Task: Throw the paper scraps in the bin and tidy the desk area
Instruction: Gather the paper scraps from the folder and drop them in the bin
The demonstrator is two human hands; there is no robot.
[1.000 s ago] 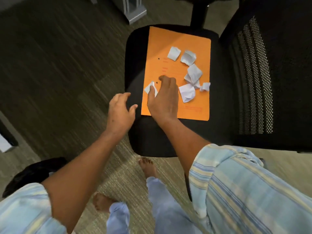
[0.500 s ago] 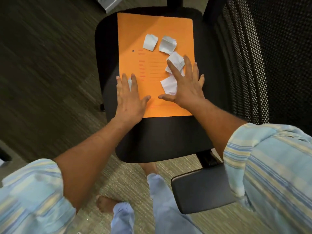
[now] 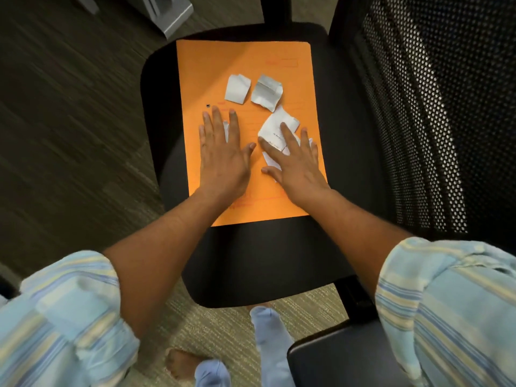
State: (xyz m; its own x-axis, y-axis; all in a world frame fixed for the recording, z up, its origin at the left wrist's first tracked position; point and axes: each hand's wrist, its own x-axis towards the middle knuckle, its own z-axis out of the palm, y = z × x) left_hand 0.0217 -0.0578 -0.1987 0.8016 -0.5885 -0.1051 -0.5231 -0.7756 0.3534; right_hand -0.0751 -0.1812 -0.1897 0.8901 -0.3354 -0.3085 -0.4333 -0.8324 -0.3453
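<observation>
An orange folder (image 3: pixel 251 62) lies on a black chair seat (image 3: pixel 268 261). Several white paper scraps rest on it. Two scraps (image 3: pixel 236 88) (image 3: pixel 266 92) lie free near the folder's middle. My left hand (image 3: pixel 222 157) lies flat, fingers spread, on top of a small scrap (image 3: pixel 226 129) that shows between the fingers. My right hand (image 3: pixel 294 160) lies flat with spread fingers over a larger creased scrap (image 3: pixel 275 127) and smaller pieces partly hidden under the palm. No bin is in view.
The chair's black mesh back (image 3: pixel 435 107) rises at the right, and an armrest pad (image 3: pixel 335 356) juts out at the lower right. A grey furniture base (image 3: pixel 173 12) stands on the carpet (image 3: pixel 69 121) at the top. My bare feet (image 3: pixel 181 364) are below the seat.
Both hands slid toward each other along the folder, dragging the scraps beneath them inward. A second ago my left hand was off the folder at the seat's edge.
</observation>
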